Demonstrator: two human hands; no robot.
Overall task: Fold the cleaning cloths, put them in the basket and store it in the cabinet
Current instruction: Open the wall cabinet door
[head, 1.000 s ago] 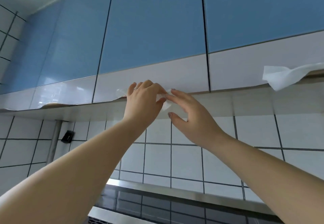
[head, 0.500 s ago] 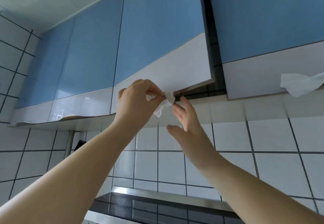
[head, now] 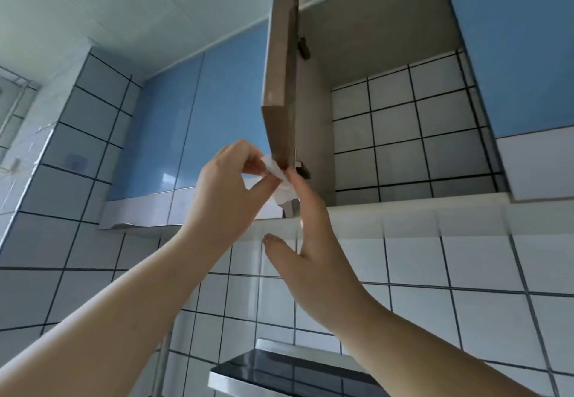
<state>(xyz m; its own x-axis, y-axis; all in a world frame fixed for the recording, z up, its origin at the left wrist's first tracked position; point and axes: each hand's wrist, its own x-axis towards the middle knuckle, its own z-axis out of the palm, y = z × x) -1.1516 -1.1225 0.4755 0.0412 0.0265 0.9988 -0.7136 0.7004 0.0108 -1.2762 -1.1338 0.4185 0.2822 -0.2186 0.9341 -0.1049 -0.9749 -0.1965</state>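
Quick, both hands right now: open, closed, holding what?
Left hand: closed, pinching the white tissue tab at the cabinet door corner.
Right hand: open, fingers extended, holding nothing.

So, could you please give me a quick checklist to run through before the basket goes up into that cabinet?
1. Cabinet door swung wide: ok, it stands edge-on to the camera.
2. Space inside the cabinet: ok for the visible lower part; only its tiled back wall shows.
3. Left hand free: not ok, it pinches a white tab at the door's lower corner.
4. Right hand free: ok, open, its fingertips near the tab.
5. Basket within reach: cannot tell, it is out of view.
6. Cloths folded and loaded: cannot tell, none visible.
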